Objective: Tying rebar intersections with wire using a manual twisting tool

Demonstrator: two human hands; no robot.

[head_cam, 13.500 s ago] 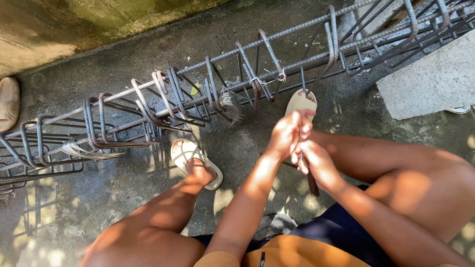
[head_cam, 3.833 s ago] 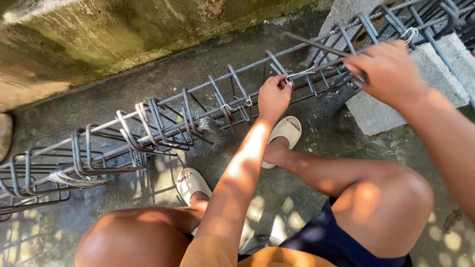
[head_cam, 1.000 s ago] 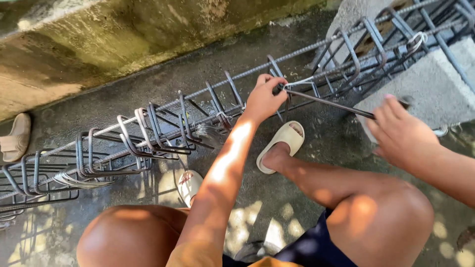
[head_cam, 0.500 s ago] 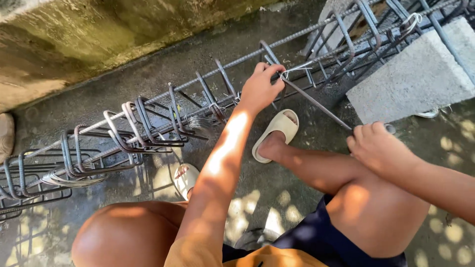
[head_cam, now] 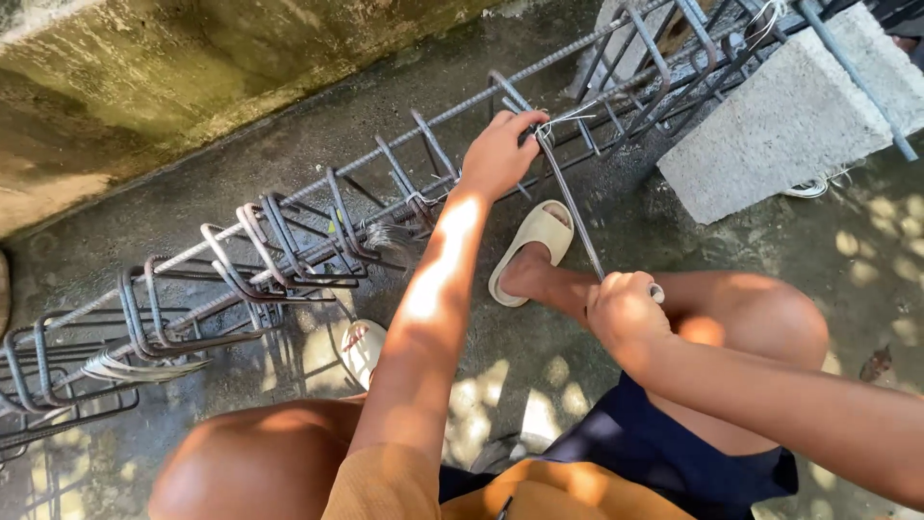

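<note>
Head view: left hand [head_cam: 496,154] pinches tie wire [head_cam: 563,117]; right hand [head_cam: 624,310] holds hook tool [head_cam: 575,207].

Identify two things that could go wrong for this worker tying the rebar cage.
The left hand pinches tie wire right where the hook tool, pulled by the right hand, twists it; fingers could get nipped or pricked. The open slipper leaves the foot bare beside the rebar cage, so slipping steel might scrape it.

Ribbed, dull grey steel rebar cage [head_cam: 318,226] showing matt; thin tie wire [head_cam: 563,117] glinting; concrete block [head_cam: 799,116] appearing rough, pale.
</note>
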